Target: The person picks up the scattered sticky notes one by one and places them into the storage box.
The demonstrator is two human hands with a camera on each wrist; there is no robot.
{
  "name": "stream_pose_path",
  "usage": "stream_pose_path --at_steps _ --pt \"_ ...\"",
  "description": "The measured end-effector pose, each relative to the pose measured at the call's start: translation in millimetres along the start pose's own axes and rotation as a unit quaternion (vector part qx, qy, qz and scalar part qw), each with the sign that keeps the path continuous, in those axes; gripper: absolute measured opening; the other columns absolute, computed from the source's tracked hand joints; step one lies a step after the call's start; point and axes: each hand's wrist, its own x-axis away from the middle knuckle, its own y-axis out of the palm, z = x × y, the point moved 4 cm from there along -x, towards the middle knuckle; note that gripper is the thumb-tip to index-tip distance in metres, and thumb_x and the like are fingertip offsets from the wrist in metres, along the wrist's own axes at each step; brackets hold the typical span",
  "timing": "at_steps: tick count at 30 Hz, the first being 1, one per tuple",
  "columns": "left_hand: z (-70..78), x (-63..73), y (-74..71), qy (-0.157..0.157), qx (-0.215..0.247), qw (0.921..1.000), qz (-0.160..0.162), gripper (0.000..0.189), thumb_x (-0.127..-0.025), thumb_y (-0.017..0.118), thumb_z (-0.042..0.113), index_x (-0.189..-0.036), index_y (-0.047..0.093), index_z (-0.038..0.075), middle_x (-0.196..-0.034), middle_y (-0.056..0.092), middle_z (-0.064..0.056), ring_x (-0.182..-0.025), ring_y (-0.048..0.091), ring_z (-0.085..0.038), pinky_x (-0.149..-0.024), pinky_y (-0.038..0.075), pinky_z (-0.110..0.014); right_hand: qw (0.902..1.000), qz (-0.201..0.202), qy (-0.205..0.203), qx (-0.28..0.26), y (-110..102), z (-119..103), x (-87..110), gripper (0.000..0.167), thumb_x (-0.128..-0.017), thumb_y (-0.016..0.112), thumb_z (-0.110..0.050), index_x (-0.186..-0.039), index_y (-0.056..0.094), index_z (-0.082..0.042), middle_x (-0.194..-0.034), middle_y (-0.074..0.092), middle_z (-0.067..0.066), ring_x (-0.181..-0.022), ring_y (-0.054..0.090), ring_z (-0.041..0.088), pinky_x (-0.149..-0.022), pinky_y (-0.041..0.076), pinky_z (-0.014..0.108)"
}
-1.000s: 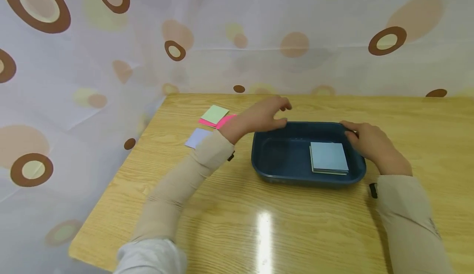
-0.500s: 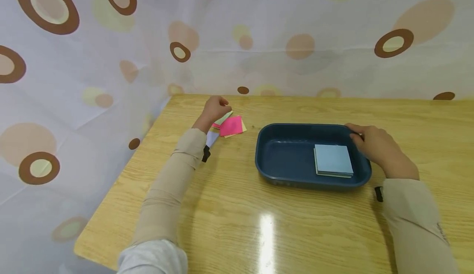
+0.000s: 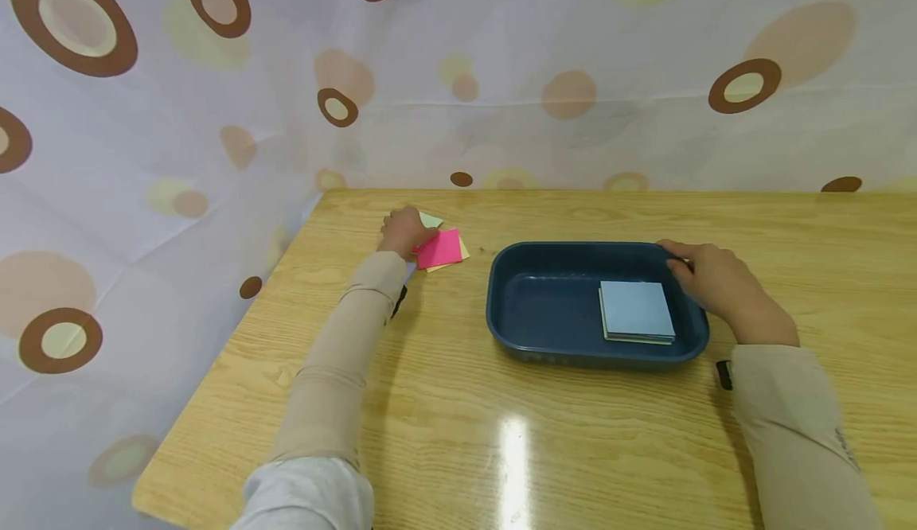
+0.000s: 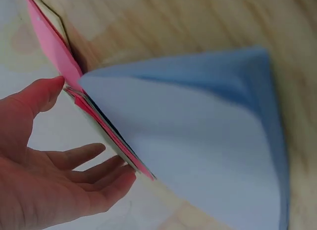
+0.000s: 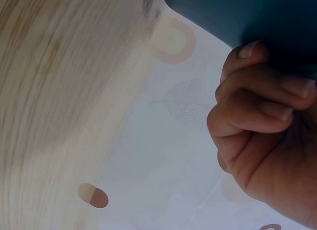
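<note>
At the far left of the table in the head view, my left hand (image 3: 404, 231) is at a cluster of sticky notes. In the left wrist view its thumb is at one end of a thin stack of sticky notes (image 4: 111, 131) and its fingertips are at the other. A pink note (image 3: 439, 250) lies over a yellow one; a pale green note (image 3: 431, 220) shows behind the hand. The blue-lilac pad (image 4: 198, 136) fans up near the wrist camera. My right hand (image 3: 723, 279) grips the far right corner of a dark blue plastic tray (image 3: 544, 351), thumb inside the rim.
A stack of light blue square notes (image 3: 636, 309) lies in the tray's right half. The wooden table (image 3: 430, 426) has a left edge beyond the left arm. A dotted curtain (image 3: 501, 60) hangs behind and to the left.
My left hand has gone from over the tray's far left rim leftward and down to the sticky notes. The right hand keeps its hold on the tray; the view shifts slightly.
</note>
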Motion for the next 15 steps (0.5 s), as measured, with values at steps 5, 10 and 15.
stream_pose_path --at_steps 5,10,15 --pt "-7.1 -20.2 11.7 0.019 -0.029 0.9991 0.024 0.045 -0.093 0.061 0.039 -0.107 0.064 -0.004 -0.113 0.055 -0.025 -0.108 0.049 -0.038 -0.092 0.04 -0.048 1.0 -0.005 -0.003 0.0 -1.0 -0.8 0.2 0.046 -0.101 0.043 -0.01 -0.143 0.035 0.008 -0.054 0.039 0.001 -0.047 0.04 0.015 -0.048 0.035 0.031" --pt "-6.9 -16.3 9.8 0.022 -0.05 0.9977 0.041 0.046 -0.091 0.062 0.043 -0.107 0.063 0.0 -0.111 0.054 -0.024 -0.105 0.05 -0.037 -0.09 0.041 -0.048 1.0 -0.005 -0.004 0.0 -0.5 -0.9 0.4 0.046 -0.101 0.043 -0.01 -0.143 0.035 0.008 -0.054 0.039 0.001 -0.047 0.04 0.015 -0.048 0.035 0.032" --pt "-8.1 -15.5 8.5 0.026 -0.072 0.9961 0.045 0.047 -0.088 0.062 0.046 -0.105 0.062 0.001 -0.114 0.053 -0.025 -0.108 0.047 -0.038 -0.091 0.041 -0.049 1.0 -0.003 -0.002 -0.002 0.0 -0.3 0.5 0.047 -0.101 0.043 -0.01 -0.144 0.035 0.007 -0.053 0.038 0.001 -0.047 0.039 0.016 -0.048 0.034 0.032"
